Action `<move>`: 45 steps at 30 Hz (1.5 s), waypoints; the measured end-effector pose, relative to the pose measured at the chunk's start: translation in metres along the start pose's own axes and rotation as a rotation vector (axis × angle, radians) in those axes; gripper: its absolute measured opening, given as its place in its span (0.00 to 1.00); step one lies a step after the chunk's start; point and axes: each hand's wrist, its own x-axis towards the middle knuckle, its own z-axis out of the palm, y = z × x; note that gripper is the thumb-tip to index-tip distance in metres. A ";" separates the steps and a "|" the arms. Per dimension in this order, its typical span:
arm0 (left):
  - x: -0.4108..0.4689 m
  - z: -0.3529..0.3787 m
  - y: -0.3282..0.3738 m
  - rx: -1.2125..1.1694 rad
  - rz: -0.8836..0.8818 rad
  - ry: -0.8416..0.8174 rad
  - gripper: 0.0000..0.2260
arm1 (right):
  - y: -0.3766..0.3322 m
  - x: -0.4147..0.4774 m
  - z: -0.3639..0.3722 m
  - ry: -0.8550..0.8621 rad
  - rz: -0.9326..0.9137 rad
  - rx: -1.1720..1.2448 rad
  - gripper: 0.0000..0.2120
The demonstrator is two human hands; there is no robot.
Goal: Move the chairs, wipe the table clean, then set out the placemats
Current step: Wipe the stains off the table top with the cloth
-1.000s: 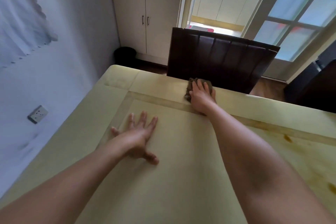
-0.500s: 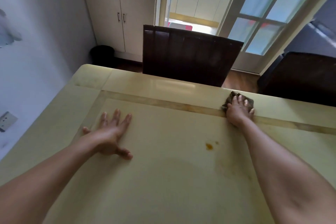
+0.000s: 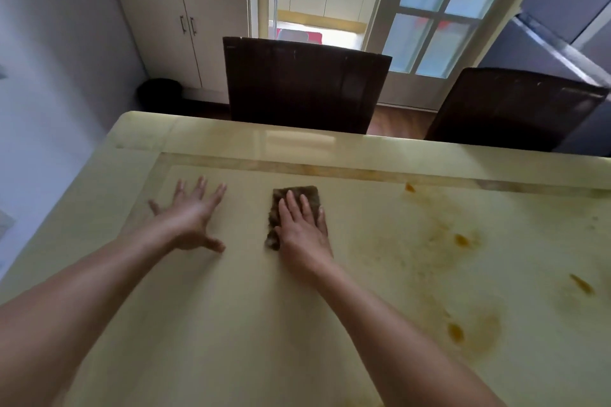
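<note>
Head view: cloth (image 3: 312,192) half under right hand (image 3: 302,235)

a home dining room: table (image 3: 297,324), chairs (image 3: 304,86), cupboard (image 3: 185,16).

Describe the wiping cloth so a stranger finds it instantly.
Start at the pale table before the two dark chairs. Near its middle, the right hand presses flat on the cloth. It is the only dark brown rectangle there; the stains are orange.

Cream cabinet (image 3: 185,20), black bin (image 3: 160,93)
</note>
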 end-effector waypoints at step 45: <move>-0.127 0.114 0.036 0.079 0.263 -0.111 0.55 | 0.106 -0.186 0.010 0.061 0.402 0.000 0.26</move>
